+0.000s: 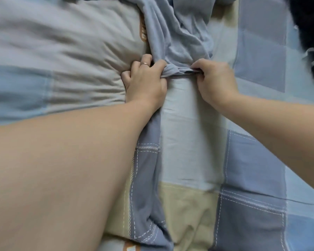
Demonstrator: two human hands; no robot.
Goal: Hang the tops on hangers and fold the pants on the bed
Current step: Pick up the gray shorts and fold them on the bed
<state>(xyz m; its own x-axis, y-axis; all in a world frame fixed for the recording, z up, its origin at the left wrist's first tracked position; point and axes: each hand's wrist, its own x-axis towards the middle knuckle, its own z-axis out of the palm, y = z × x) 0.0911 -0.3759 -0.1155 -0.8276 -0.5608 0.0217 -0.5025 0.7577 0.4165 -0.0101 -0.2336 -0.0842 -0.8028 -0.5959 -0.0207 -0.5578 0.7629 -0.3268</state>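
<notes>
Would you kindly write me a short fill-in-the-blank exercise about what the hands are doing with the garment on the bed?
1. Of the left hand and the right hand, the ring is on the ____ one.
2. The number of hands gripping the bunched edge of the blue-grey garment is ____.
3. The black item shows at the view's top ____ corner.

Missing words: left; two; right.

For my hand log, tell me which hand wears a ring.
The left hand, ring on a finger, gripping the blue-grey garment; the right hand is bare.
</notes>
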